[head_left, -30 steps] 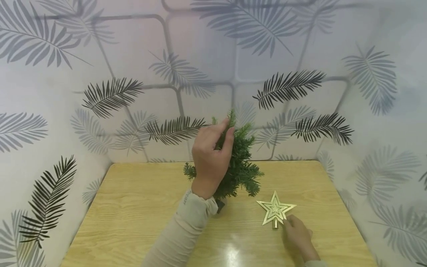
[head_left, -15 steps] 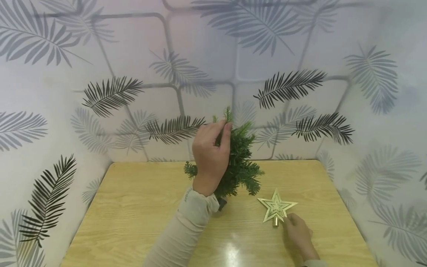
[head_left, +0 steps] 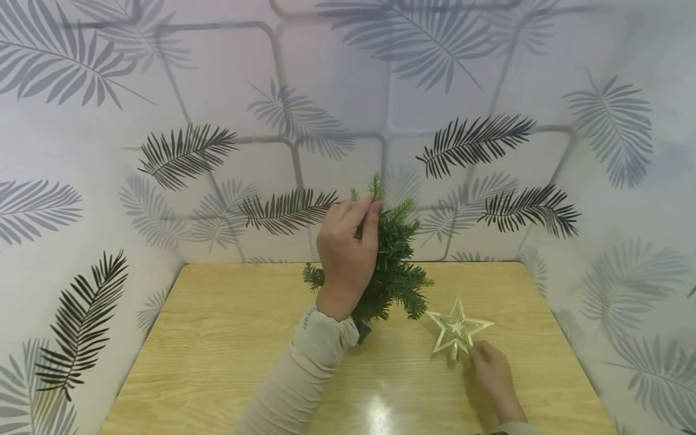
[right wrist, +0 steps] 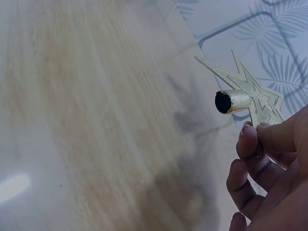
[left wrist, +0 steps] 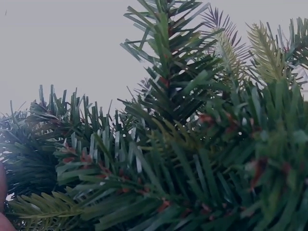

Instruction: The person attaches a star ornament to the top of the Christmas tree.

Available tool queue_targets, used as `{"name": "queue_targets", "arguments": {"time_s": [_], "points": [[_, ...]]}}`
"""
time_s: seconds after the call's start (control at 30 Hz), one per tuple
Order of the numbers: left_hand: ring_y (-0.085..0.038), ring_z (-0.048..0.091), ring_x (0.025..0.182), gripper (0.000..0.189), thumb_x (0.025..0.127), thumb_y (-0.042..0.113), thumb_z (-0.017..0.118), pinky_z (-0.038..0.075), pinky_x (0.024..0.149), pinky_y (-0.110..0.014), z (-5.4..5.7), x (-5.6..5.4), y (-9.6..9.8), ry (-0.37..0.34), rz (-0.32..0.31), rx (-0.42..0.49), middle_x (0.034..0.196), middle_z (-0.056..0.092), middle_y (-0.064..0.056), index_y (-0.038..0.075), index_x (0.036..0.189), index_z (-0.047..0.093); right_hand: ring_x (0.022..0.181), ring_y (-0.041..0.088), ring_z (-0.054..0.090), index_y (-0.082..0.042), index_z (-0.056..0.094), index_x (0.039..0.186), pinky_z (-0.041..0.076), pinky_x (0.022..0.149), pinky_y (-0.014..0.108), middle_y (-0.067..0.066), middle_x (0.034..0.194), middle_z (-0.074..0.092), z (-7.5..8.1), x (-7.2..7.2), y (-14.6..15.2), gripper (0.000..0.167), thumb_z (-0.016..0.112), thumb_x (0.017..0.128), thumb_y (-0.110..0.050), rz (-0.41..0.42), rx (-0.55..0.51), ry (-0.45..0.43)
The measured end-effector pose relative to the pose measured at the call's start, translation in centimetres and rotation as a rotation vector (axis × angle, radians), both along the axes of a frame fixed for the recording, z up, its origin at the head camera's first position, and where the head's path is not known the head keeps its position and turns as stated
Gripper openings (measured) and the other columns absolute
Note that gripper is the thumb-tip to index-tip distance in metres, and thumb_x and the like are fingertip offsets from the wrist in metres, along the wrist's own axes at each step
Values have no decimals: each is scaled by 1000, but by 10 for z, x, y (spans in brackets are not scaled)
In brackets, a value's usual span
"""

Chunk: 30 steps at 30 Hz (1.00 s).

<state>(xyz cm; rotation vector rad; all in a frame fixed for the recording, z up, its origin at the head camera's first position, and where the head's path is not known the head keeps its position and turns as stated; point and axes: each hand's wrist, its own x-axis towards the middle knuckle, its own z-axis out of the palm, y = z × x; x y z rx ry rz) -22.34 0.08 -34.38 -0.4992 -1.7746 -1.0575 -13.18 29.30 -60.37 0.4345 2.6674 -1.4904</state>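
Observation:
A small artificial Christmas tree (head_left: 399, 266) stands near the middle of the table, its dark base partly hidden by the left sleeve. My left hand (head_left: 347, 254) pinches the tip of the tree between thumb and index finger, with the green sprig poking out above. Green needles (left wrist: 168, 159) fill the left wrist view, where only a sliver of finger shows at the left edge. In my right hand (head_left: 492, 371) is a gold star tree topper (head_left: 458, 329), pinched by one lower point. Its hollow round socket (right wrist: 231, 102) faces the camera in the right wrist view.
A light wooden table (head_left: 234, 338) lies beneath both hands. Behind it and at both sides rise pale walls (head_left: 337, 66) printed with grey and black leaves. The table's back edge meets the wall just behind the tree.
The star topper has come up off the table and tilted in my right hand, shifting slightly up and right. My left thumb and index finger have closed together at the tree's tip.

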Motion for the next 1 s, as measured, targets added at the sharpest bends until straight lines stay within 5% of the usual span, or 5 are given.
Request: {"name": "queue_targets", "arguments": {"time_s": [0.63,1.0], "points": [[-24,65,79,27,105,22,64,53,70,-35,2,2,-2,-36,10,-35,85,72,-8,0,106,80,92,19,57,7,61,112,46,86,36,7,82,65,42,-9,-4,28,46,112,-17,79,58,248],[-25,64,78,26,106,22,62,54,69,-36,2,0,-2,-32,48,-59,86,72,-9,1,101,77,93,14,60,6,62,117,46,94,53,14,88,68,69,-16,-5,32,48,112,-22,44,-10,276]]}}
